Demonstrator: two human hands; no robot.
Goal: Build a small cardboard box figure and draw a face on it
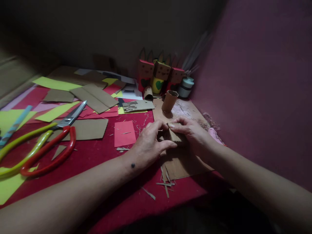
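Note:
Both my hands grip one small folded piece of cardboard (177, 136) above a larger cardboard sheet (187, 165). My left hand (153, 139) pinches its left side, with fingers at the top and the thumb along the near edge. On the other side, my right hand (192, 131) presses its thumb on the piece's upper edge; some of its fingers are hidden behind. A brown cardboard tube (170, 101) stands upright just beyond my hands. A red paper rectangle (124, 133) lies to the left of my left hand.
Large scissors (65, 130) with red and yellow handles lie at left among coloured paper and cardboard pieces (94, 97). Several box-headed figures with pointed ears (161, 71) stand at the back beside a pale lidded jar (186, 87). Cardboard scraps (167, 183) litter the red tabletop. A wall (258, 81) rises at right.

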